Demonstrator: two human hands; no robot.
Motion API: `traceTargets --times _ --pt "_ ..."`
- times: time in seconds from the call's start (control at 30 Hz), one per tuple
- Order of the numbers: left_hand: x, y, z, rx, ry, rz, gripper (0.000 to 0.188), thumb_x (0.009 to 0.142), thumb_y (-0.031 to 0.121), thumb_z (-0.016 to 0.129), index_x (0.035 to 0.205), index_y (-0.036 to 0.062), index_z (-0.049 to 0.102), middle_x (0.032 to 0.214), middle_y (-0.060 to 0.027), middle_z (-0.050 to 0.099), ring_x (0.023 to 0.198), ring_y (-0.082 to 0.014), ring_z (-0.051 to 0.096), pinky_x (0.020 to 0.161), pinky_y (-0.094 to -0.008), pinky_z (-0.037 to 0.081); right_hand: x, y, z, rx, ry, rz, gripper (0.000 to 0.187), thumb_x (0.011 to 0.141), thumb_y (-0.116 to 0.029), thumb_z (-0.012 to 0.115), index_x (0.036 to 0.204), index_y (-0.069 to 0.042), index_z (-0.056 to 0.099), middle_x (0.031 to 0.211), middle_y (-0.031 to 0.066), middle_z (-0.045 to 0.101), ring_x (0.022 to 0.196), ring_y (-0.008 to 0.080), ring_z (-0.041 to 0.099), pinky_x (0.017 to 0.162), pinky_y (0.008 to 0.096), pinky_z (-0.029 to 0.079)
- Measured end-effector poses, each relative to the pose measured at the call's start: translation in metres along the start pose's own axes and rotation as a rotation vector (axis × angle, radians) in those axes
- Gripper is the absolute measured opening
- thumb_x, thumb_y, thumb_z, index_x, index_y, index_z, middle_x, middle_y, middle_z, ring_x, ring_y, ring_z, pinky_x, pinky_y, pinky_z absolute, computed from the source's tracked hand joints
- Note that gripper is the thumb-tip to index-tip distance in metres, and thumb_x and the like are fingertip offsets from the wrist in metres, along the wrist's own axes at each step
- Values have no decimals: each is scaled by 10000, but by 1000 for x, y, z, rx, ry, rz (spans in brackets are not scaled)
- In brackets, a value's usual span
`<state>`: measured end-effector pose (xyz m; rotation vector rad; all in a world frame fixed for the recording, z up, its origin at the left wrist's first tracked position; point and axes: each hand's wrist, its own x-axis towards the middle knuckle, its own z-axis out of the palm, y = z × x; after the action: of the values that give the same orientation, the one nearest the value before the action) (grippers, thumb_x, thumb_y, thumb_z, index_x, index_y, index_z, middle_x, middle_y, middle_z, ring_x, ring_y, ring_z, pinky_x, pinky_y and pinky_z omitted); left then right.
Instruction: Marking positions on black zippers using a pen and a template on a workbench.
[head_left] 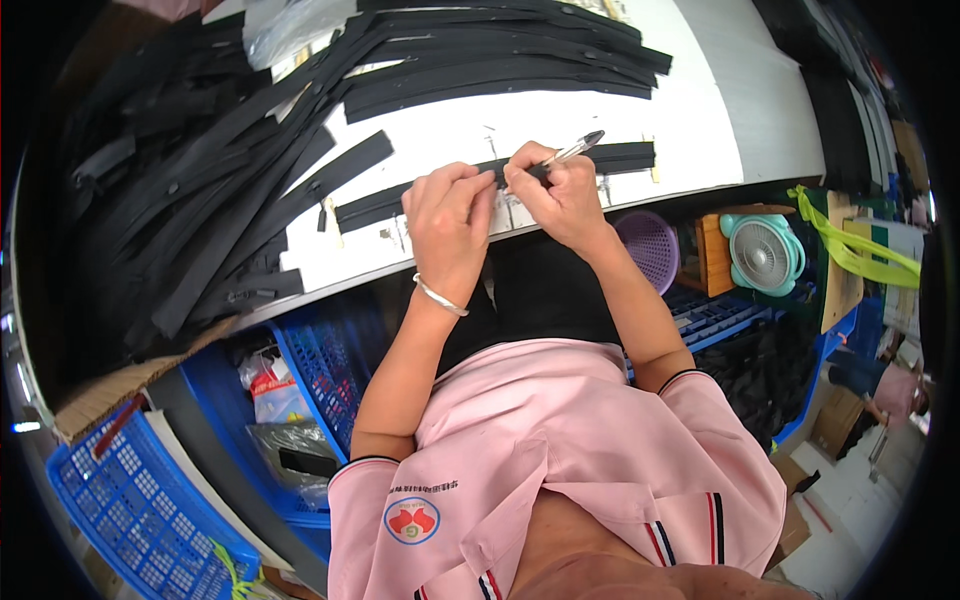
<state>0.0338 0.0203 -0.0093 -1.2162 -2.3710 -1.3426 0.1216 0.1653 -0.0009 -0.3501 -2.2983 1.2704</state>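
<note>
A long black zipper [625, 158] lies straight across the white table in front of me, running under both hands. My left hand [446, 215], with a pale bangle at the wrist, rests on its middle. The fingers are bent and pressed together, gripping the zipper against the tabletop. Just to the right, my right hand [558, 195] is closed around a clear-barrelled pen [575, 148] with a dark end. That end points up and to the right; my fingers hide the tip, which is down close to the zipper.
Many black zippers [500, 75] lie along the table's far side and heap up at the left [150, 200]. A clear plastic bag [290, 30] sits at the back. Below the table are blue crates [150, 500], a purple basket [650, 250] and a turquoise fan [765, 255].
</note>
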Motion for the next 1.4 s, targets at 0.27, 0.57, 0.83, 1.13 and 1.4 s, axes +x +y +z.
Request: traceTargets --times 0.27,0.57,0.83,1.13,1.4 --pt "-1 2 -2 21 -17 -8 107 836 62 806 928 86 758 972 -23 694 878 -223 616 809 -356 432 -9 5 -74 130 357 187 153 988 -77 596 877 -14 680 763 -12 622 677 36 494 615 207 396" --pt "8 21 13 2 -41 42 120 836 53 793 950 76 763 1006 -45 708 925 -241 629 840 -366 447 -15 34 -85 49 280 271 130 1008 -96 626 917 -28 688 756 -40 596 681 24 473 616 199 381" --pt "30 53 67 -121 -134 139 121 822 72 806 941 78 784 979 -25 716 951 -235 624 852 -363 459 -12 37 -81 1 306 187 156 974 -115 680 893 17 700 668 11 622 566 48 501 512 256 394" --pt "27 52 74 -86 -139 126 135 795 70 821 925 80 785 980 -23 716 955 -233 618 861 -370 449 -13 36 -79 13 357 99 183 972 -110 677 851 26 692 691 30 655 551 67 537 511 273 413" --pt "25 50 75 -121 -112 135 129 786 46 798 908 63 757 980 -27 675 969 -245 602 882 -392 429 -18 38 -87 4 214 140 163 954 -115 665 835 -4 685 627 49 627 546 81 551 522 273 428"
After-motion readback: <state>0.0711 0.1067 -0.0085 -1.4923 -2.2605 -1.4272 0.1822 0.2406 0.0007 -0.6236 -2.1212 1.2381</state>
